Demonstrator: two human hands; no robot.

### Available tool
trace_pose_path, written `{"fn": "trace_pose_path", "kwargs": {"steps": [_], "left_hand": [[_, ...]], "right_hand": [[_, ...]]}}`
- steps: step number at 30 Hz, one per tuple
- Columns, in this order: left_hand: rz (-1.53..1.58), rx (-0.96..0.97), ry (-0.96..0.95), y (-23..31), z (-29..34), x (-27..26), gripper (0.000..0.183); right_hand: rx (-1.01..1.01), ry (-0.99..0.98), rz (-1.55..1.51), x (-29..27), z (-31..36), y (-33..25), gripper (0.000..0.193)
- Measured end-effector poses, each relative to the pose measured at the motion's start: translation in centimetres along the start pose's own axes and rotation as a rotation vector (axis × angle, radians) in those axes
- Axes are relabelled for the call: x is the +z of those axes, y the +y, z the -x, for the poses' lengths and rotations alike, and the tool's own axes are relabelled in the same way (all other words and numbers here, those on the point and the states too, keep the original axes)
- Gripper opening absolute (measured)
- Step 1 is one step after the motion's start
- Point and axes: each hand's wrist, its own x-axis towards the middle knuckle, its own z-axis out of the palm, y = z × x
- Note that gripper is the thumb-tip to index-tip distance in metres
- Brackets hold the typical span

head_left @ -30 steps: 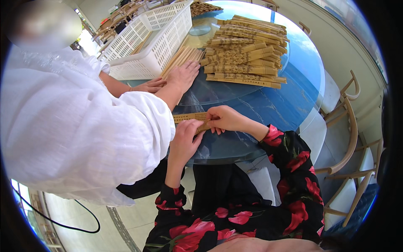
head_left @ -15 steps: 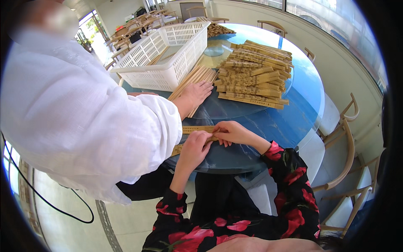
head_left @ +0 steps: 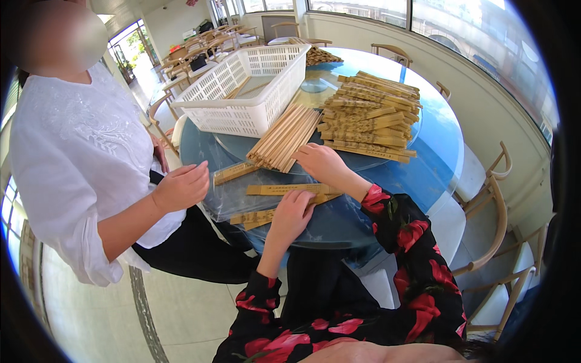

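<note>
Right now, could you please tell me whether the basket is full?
Not full: the basket shows only a few sticks in its visible part.

A restaurant-like dining room: round blue marbled table (head_left: 439,145) with clear glass turntable (head_left: 310,100), curved-back pale wooden chairs (head_left: 506,222)

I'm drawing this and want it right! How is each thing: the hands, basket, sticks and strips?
Left hand: fingers bent, on a tan strip.
Right hand: at the bare sticks, grip unclear.
Bare sticks: bunched loosely, lying side by side.
White basket: upright, open-topped, a few sticks inside.
Strip pile: heaped, uneven.
Strip beyond the left hand: lying flat.
Other person's hand: raised, fingers bent.
</note>
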Motion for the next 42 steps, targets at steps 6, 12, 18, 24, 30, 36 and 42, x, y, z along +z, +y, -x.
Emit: {"fn": "trace_pose_path", "kwargs": {"steps": [6,12,18,24,30,36,42], "left_hand": [[0.014,0.003,0.006,-0.1,0.1,-0.2,0.026],[0.015,-0.002,0.017,-0.6,0.4,-0.7,0.026],[0.018,-0.001,0.013,-0.1,0.1,-0.1,0.025],[-0.007,-0.030,0.035,0.2,0.2,-0.8,0.023],[-0.017,-0.069,0.063,0.2,0.3,-0.8,0.025],[-0.024,-0.120,0.108,0.5,0.3,-1.3,0.026],[-0.024,-0.154,0.171,0.4,0.4,-1.4,0.028]], "right_hand": [[-0.317,0.043,0.311,1.9,-3.7,-0.2,0.016],[-0.403,0.103,0.283,3.0,-5.1,-0.6,0.009],[-0.274,0.094,0.230,1.4,-3.9,0.3,0.012],[-0.030,0.416,-0.086,-2.7,-1.3,1.3,0.023],[0.266,0.794,-0.451,-6.7,3.5,5.2,0.015],[0.657,1.068,-1.572,-5.9,9.1,10.3,0.023],[0.671,0.872,-1.719,-5.6,8.9,9.0,0.016]]}}
